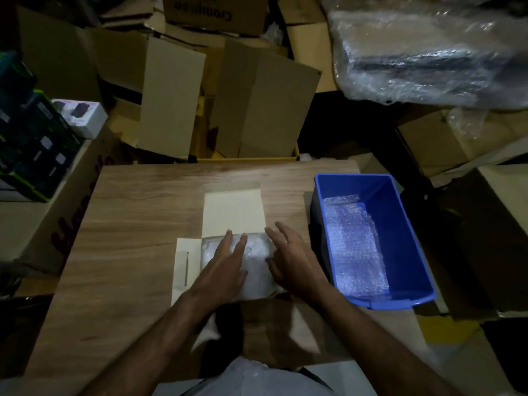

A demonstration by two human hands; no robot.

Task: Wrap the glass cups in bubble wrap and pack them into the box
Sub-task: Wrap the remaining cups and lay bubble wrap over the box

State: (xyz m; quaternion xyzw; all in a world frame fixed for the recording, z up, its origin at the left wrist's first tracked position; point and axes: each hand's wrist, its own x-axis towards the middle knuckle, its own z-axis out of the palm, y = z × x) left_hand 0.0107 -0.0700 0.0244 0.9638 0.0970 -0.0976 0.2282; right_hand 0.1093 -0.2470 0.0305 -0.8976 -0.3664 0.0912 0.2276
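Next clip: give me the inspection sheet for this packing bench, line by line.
Surface: wooden table, dimly lit, mostly bare at its left.
Job's things: open cardboard box with its flaps spread, a bubble-wrapped bundle sitting in it; no bare glass visible.
Clutter: blue plastic bin at the table's right, a bubble wrap sheet lying in it.
Hands: left hand flat on the bundle, fingers spread; right hand open at the bundle's right edge.
Cables: nothing seen.
Surroundings: stacked empty cartons behind the table, plastic-wrapped goods upper right, dark retail boxes at left.
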